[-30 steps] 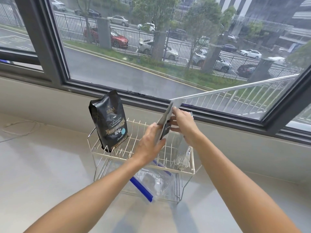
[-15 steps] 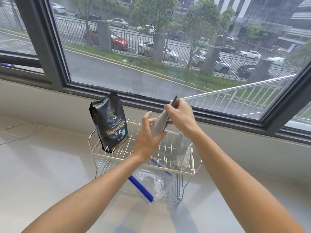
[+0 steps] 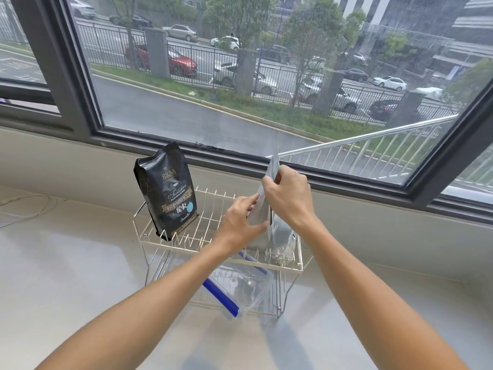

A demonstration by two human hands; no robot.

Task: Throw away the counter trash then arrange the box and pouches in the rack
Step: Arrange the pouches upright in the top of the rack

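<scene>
Behind the pale surface (image 3: 66, 263) runs a wide window onto a wet street. On the surface stands a wire rack (image 3: 149, 237), with a black coffee pouch (image 3: 166, 190) upright at its far left and a clear zip bag (image 3: 240, 287) on the lower tier. Both hands hold a silver pouch (image 3: 262, 209) upright over the rack's right part: the right hand (image 3: 289, 198) pinches its upper part, the left hand (image 3: 240, 222) supports its lower side. I judge the arranging step is in hand; next the pouch should go down between the wires, standing straight.
</scene>
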